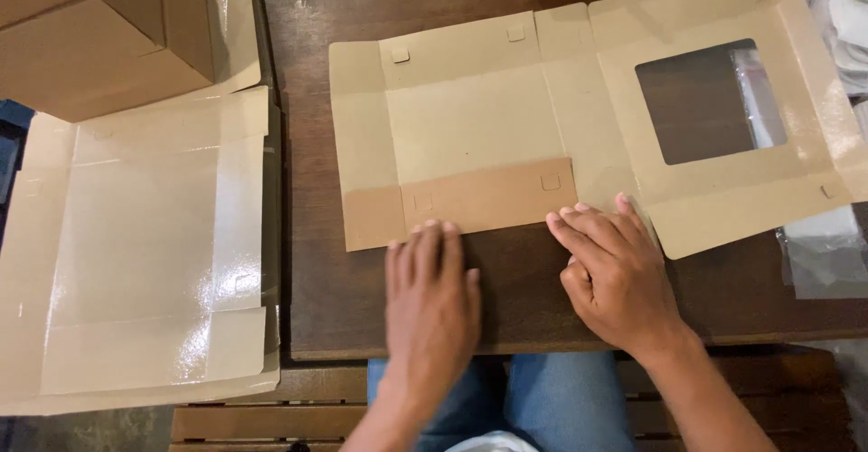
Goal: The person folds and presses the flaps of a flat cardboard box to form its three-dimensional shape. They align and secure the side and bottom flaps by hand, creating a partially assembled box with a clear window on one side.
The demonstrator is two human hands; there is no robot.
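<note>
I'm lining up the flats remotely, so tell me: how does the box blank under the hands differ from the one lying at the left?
The blank under the hands has a cut-out window in its right panel; the left blank shows none. The first looks matte, the left glossy with glare. The first lies on the dark table, its near flap folded over with the left hand and right hand at it; the left blank goes untouched. Both are tan, creased cardboard.

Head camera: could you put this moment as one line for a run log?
left hand: flat, fingertips on folded flap | right hand: fingertips at flap's right end | box blank: flat on table
</note>
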